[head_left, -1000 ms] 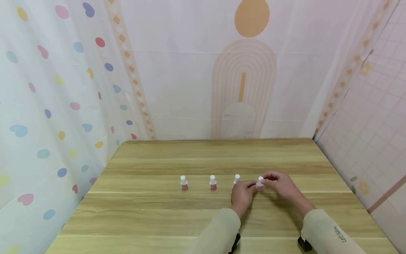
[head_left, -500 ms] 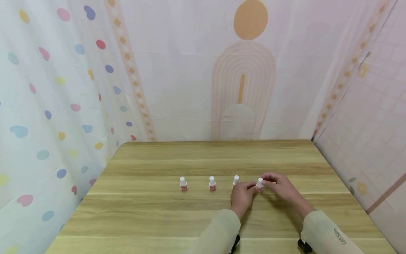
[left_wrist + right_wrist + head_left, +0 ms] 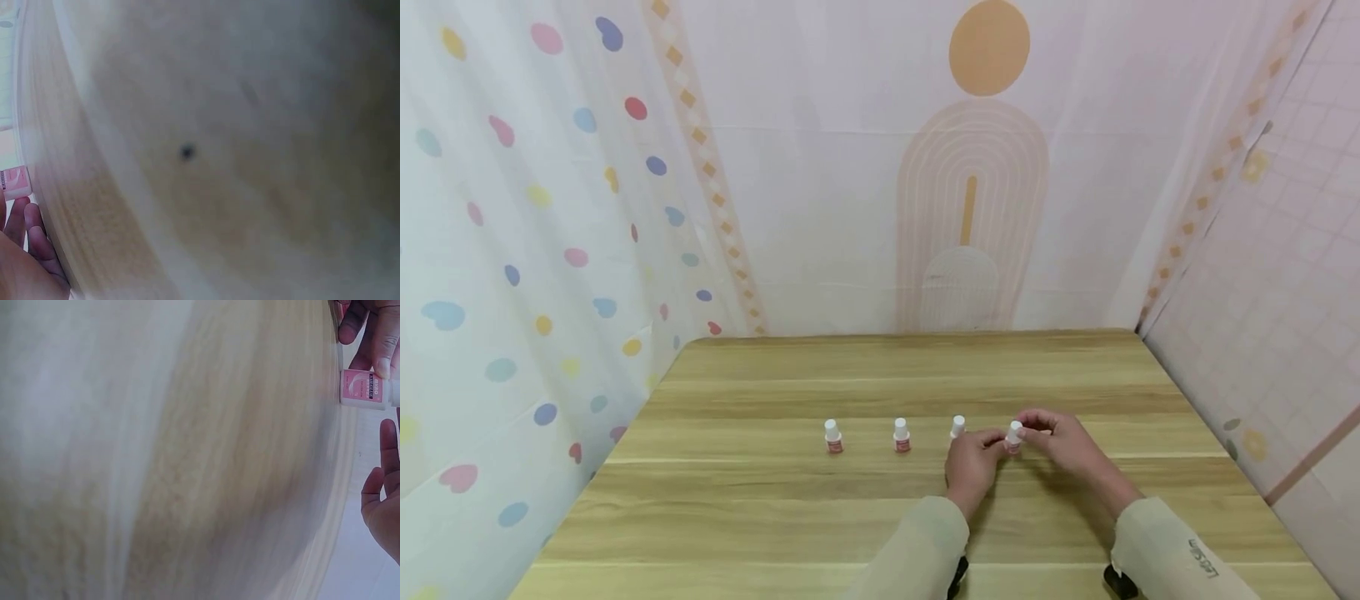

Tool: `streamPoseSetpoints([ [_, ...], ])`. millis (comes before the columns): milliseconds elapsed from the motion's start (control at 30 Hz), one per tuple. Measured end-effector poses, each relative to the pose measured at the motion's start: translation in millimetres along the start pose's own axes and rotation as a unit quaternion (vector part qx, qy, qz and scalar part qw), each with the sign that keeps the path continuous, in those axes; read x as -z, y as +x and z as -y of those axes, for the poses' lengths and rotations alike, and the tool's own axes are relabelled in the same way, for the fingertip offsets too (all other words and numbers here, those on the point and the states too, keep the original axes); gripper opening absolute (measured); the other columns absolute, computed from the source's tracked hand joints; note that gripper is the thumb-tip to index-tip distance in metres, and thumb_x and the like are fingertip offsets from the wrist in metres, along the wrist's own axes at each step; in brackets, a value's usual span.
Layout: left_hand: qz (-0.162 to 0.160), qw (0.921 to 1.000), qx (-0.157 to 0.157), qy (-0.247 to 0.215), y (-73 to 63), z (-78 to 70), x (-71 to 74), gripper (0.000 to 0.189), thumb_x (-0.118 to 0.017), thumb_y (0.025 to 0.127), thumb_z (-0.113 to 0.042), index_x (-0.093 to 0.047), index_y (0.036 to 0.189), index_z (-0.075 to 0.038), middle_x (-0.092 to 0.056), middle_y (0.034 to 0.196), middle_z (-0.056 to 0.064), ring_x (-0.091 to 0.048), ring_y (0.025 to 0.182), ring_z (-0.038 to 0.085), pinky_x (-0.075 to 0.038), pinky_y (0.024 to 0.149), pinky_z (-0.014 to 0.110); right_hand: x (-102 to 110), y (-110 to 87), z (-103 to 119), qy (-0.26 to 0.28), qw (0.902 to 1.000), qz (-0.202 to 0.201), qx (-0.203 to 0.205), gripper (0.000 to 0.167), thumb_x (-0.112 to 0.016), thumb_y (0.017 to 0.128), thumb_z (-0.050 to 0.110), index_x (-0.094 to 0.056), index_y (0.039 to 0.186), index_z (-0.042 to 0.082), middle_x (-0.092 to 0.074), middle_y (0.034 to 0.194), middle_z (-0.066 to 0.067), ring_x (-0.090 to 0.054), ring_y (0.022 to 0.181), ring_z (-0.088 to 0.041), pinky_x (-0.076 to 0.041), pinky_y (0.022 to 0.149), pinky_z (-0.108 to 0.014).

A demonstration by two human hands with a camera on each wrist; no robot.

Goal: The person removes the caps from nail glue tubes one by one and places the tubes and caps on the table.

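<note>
Four-in-a-row spacing shows small white nail glue bottles with pink labels standing upright across the table. The rightmost bottle [image 3: 1013, 445] is between my two hands. My left hand [image 3: 973, 468] grips its body from the left, the thumb lying on it near the shoulder in the right wrist view. From the right, my right hand [image 3: 1063, 439] pinches its white cap [image 3: 1015, 426] between thumb and fingers. Right behind my left hand, another bottle [image 3: 958, 426] is partly hidden. In the left wrist view the held bottle [image 3: 15, 180] shows at the left edge, above the left fingers [image 3: 39, 240].
Farther left, a bottle [image 3: 902, 436] and the leftmost bottle [image 3: 833, 437] stand apart on the wooden table [image 3: 760, 517]. A patterned curtain [image 3: 820, 167] hangs behind the table's far edge, and more curtain lines both sides.
Both hands stay at the rightmost bottle with almost no visible movement. The head view has shifted slightly.
</note>
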State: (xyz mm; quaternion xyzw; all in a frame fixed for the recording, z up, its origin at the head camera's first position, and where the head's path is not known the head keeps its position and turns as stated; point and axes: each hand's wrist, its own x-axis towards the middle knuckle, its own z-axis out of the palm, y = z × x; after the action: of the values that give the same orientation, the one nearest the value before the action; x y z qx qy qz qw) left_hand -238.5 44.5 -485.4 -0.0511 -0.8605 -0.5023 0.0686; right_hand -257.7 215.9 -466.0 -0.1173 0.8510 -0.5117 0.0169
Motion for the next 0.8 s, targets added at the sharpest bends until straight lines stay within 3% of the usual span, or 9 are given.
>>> streamPoseSetpoints([
  [167,0.0,1.0,0.003,-0.007,-0.1,-1.4,0.7,0.012,-0.074,0.089,-0.02,-0.082,0.097,-0.021,-0.075,0.091,-0.01,-0.068,0.094,0.008,-0.051,0.079,0.03,0.8,-0.9,-0.1,0.0,1.0,0.004,0.006,0.019,-0.064,0.098,0.017,-0.07,0.109,0.003,-0.07,0.101,-0.006,-0.059,0.096,-0.02,-0.046,0.083,-0.038],
  [433,-0.004,1.0,0.005,0.0,-0.4,-1.3,0.0,0.011,-0.074,0.088,-0.019,-0.082,0.097,-0.02,-0.075,0.095,-0.008,-0.068,0.096,0.01,-0.052,0.079,0.031,-1.4,-0.7,1.0,-0.021,0.9995,-0.017,-0.02,0.022,-0.07,0.094,0.025,-0.073,0.107,0.007,-0.07,0.102,-0.003,-0.059,0.1,-0.022,-0.046,0.083,-0.039],
  [600,0.0,0.9999,0.012,0.0,-0.2,-0.8,-0.5,0.012,-0.074,0.089,-0.019,-0.082,0.098,-0.021,-0.075,0.095,-0.009,-0.068,0.095,0.009,-0.052,0.08,0.031,-1.4,-0.3,-0.5,-0.008,0.9999,-0.014,-0.006,0.016,-0.068,0.095,0.019,-0.073,0.104,0.006,-0.071,0.099,-0.004,-0.059,0.097,-0.022,-0.046,0.083,-0.038],
  [800,0.004,0.9999,0.011,0.003,0.7,-0.3,-0.4,0.011,-0.074,0.089,-0.021,-0.082,0.098,-0.022,-0.075,0.095,-0.009,-0.068,0.096,0.009,-0.052,0.08,0.032,0.2,-2.1,-0.3,-0.008,0.9998,-0.005,0.018,0.02,-0.066,0.097,0.017,-0.072,0.109,0.002,-0.071,0.103,-0.008,-0.06,0.098,-0.021,-0.047,0.082,-0.038],
])
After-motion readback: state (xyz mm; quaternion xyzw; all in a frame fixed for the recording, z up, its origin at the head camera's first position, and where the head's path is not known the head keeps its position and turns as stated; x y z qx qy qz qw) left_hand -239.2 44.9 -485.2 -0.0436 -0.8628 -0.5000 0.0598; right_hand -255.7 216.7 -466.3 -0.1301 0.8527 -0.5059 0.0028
